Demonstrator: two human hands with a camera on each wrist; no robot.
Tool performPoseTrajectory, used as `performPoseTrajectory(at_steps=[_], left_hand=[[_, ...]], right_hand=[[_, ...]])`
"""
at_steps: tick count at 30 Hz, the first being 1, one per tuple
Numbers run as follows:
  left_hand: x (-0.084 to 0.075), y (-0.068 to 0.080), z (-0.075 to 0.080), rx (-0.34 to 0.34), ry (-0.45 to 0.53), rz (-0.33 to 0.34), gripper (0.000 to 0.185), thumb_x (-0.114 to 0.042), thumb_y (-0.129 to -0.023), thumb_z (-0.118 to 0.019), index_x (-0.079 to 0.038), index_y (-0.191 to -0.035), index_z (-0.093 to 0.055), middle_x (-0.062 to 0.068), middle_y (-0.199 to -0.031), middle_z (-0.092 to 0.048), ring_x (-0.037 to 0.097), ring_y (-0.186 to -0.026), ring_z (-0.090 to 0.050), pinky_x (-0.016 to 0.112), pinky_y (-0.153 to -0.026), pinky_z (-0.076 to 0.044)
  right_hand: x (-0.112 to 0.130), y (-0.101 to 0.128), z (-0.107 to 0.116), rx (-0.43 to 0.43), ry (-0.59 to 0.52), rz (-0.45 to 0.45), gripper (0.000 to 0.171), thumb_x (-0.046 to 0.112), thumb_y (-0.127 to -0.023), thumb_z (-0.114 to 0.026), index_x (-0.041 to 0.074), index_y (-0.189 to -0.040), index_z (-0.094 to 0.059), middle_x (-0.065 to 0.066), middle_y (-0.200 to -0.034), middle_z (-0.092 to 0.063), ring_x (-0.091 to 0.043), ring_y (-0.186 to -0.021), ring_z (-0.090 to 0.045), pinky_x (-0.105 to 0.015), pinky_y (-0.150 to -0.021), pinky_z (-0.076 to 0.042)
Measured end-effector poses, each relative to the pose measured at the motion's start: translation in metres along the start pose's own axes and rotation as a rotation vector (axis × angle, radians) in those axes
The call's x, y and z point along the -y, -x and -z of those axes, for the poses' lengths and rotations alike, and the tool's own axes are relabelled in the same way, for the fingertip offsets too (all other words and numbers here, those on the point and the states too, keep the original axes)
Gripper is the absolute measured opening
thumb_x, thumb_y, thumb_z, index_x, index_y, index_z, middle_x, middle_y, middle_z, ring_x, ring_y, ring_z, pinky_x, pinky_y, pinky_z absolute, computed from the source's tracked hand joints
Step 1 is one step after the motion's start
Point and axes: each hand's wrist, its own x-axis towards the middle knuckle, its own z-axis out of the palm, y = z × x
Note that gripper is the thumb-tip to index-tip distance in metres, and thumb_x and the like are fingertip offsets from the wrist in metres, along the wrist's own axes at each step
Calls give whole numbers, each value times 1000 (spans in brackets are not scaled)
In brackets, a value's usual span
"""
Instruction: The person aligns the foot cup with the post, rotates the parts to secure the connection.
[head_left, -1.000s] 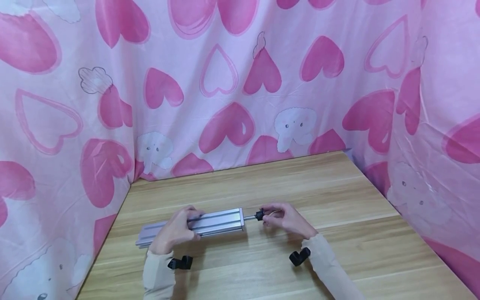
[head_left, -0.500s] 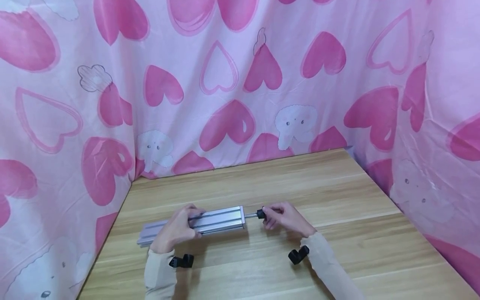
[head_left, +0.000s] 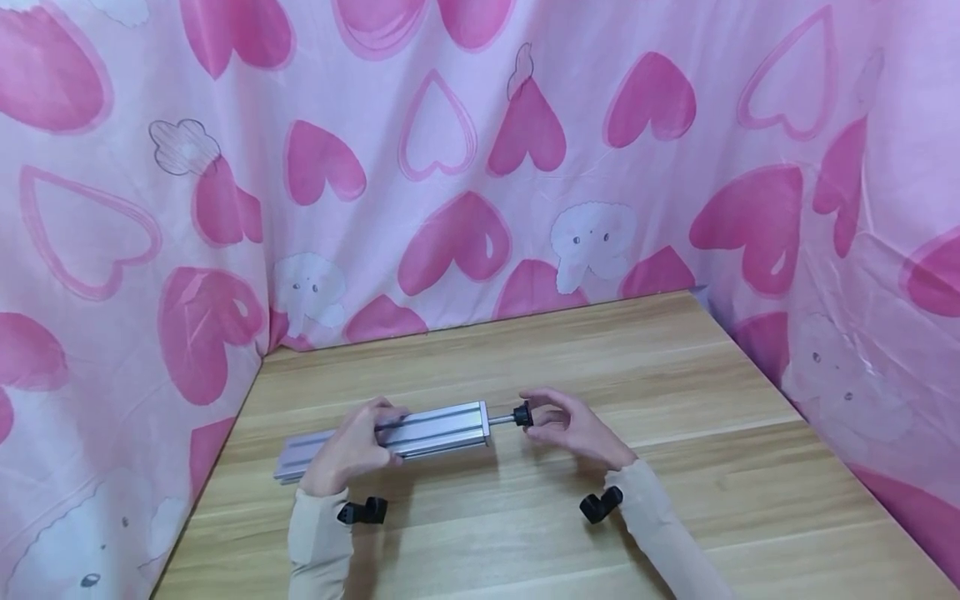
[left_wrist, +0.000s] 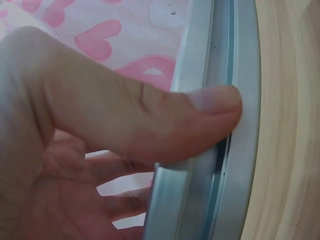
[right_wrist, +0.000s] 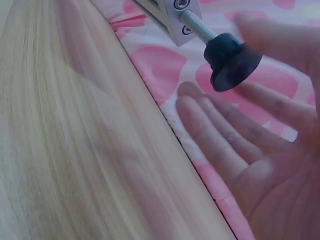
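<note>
My left hand (head_left: 352, 446) grips a silver aluminium extrusion (head_left: 442, 429) across its middle, holding it above the table. In the left wrist view the thumb lies over the slot of the extrusion (left_wrist: 245, 60), the other fingers under or behind it. From the right end plate sticks a threaded rod (right_wrist: 200, 27) bearing a black levelling foot (right_wrist: 230, 60). My right hand (head_left: 577, 429) is at this foot, thumb and fingers spread loosely about it. In the right wrist view the thumb is blurred by the foot's rim; whether it touches is unclear.
A wood-grain table (head_left: 487, 533) lies beneath both hands. Pink heart-patterned cloth (head_left: 450, 167) hangs along the back and both sides. Black camera mounts (head_left: 600, 504) sit on both wrists.
Half a second ago the right thumb and fingers were close together on the levelling foot; now they have spread apart around it. The left hand keeps its hold on the extrusion.
</note>
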Motion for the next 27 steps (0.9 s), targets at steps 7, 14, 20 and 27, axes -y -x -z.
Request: performPoseTrajectory(at_steps=[7, 14, 20, 27], left_hand=[[0, -1, 0, -3, -1, -12, 62, -4, -62, -83, -7, -123, -72, 2, -109, -66, 19, -96, -56, 37, -84, -47], [1, -2, -1, -6, -8, -14, 63, -5, -62, -83, -6, -124, -72, 2, -110, -65, 20, -97, -56, 37, -83, -47], [1, -3, -2, 6, -13, -18, 65, -6, -61, -84, -7, -125, -71, 2, -109, -65, 19, -95, -56, 36, -82, -47], [1, -3, -2, 3, -18, -40, 63, -5, -62, -84, -7, -123, -72, 2, -108, -65, 18, -94, -57, 33, -81, -48]], right_hand=[[1, -3, -1, -31, 29, 70, 50, 15, -90, -75, 8, -137, -61, -20, -137, -61, -18, -108, -69, -28, -93, -55], [0, -3, 1, -23, 43, -7, 46, 26, -96, -69, 2, -135, -62, -18, -113, -72, -25, -99, -74, -28, -90, -56], [1, -5, 1, 1, -23, -79, 44, 30, -101, -62, -5, -127, -64, -27, -103, -73, -40, -89, -73, -41, -81, -60], [3, -6, 0, 4, -30, -98, 41, 33, -103, -57, -4, -112, -70, -17, -91, -75, -32, -78, -75, -41, -71, -61]])
